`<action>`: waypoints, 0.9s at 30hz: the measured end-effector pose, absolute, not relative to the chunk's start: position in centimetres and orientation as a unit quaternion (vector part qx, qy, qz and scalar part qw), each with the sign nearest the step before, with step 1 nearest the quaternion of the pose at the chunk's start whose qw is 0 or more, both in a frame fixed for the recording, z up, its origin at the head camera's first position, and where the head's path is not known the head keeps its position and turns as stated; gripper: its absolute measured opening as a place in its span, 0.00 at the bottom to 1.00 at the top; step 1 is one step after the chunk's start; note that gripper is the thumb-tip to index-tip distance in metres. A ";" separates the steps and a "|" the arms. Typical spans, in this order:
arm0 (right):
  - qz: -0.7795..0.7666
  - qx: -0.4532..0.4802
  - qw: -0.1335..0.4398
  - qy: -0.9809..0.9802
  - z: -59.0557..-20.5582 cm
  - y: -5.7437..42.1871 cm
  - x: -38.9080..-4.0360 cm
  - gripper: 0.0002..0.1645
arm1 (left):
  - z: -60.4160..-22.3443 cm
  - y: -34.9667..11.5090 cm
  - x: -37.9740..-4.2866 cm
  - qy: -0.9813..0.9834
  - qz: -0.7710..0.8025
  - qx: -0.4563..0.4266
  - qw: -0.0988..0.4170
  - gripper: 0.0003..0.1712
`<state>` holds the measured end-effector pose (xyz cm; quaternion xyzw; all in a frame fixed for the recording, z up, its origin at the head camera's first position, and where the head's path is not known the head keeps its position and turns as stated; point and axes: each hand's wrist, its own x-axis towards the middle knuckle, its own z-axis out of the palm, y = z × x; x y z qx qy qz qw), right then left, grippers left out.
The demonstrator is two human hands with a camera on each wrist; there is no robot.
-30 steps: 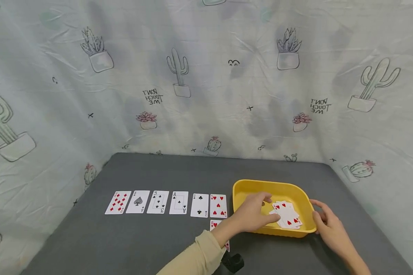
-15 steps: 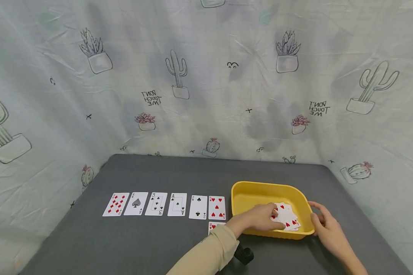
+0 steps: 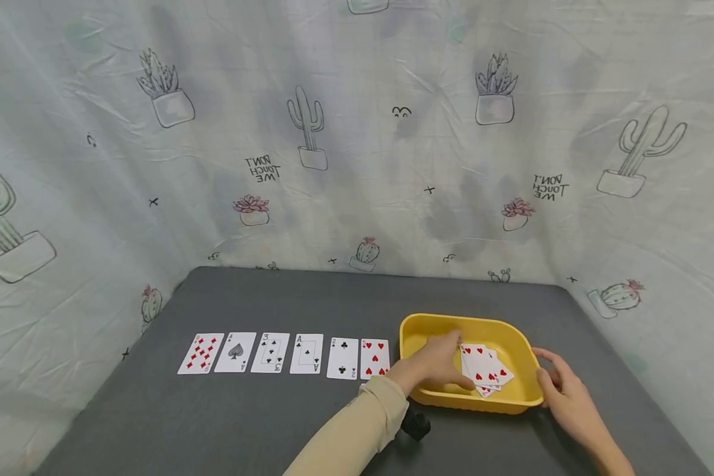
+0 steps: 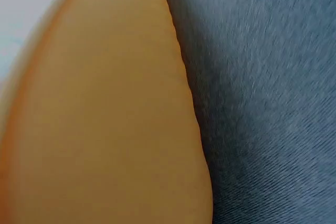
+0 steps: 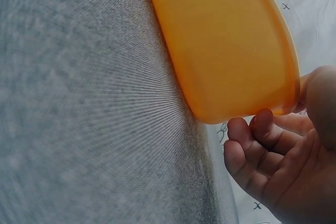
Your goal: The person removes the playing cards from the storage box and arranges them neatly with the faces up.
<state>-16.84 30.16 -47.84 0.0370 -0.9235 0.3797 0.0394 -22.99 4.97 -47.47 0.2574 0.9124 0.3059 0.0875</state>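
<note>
In the head view my left hand (image 3: 437, 360) is inside a yellow plastic tray (image 3: 434, 395), thumb and fingers spread apart. Its fingertips are at the left side of a loose pile of playing cards (image 3: 484, 367), face up with hearts showing. At the tray's right end my right hand (image 3: 571, 393) holds the rim. The right wrist view shows curled fingers (image 5: 244, 137) against the outside of the tray wall (image 5: 226, 51). Only the tray's outer wall (image 4: 110, 103) and the dark cloth show in the left wrist view, with no hand in it.
Several cards lie face up in a row left of the tray, from a diamond card (image 3: 200, 354) to a heart card (image 3: 375, 357). A black device (image 3: 415, 425) sits at the left wrist. A patterned curtain (image 3: 357, 132) surrounds the grey table (image 3: 214, 423).
My left hand moves right onto the cards, then back left; the pile shifts slightly left and its top cards are rearranged. My right hand stays at the tray's end.
</note>
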 end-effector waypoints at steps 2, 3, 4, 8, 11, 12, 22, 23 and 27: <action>0.377 0.037 0.039 -0.925 -47.9 30.1 -16.9 0.29 | -47.3 5.0 -23.0 0.917 0.298 0.252 0.083 0.54; 0.376 0.037 0.040 -0.925 -47.9 30.1 -16.9 0.29 | -47.2 5.0 -23.0 0.920 0.292 0.250 0.077 0.54; 0.375 0.037 0.042 -0.925 -47.9 30.1 -16.9 0.29 | -47.1 5.2 -23.0 0.924 0.282 0.248 0.069 0.55; 0.372 0.039 0.047 -0.926 -47.8 30.1 -16.9 0.29 | -47.0 6.0 -22.9 0.943 0.230 0.239 0.033 0.58; 0.370 0.037 0.043 -0.927 -47.9 30.1 -17.0 0.29 | -47.2 6.6 -22.7 0.953 0.207 0.222 0.019 0.61; 0.369 0.035 0.041 -0.928 -47.9 30.0 -17.0 0.29 | -47.3 6.7 -22.7 0.955 0.205 0.215 0.017 0.61; 0.373 0.021 0.029 -0.927 -48.1 30.4 -16.9 0.30 | -48.3 7.3 -23.2 0.950 0.229 0.210 0.011 0.60; 0.374 0.022 0.029 -0.927 -48.1 30.3 -16.9 0.30 | -48.5 7.2 -23.2 0.949 0.233 0.212 0.008 0.60; 0.375 0.026 0.031 -0.926 -47.9 30.3 -17.0 0.29 | -48.8 7.2 -23.5 0.946 0.245 0.215 0.005 0.60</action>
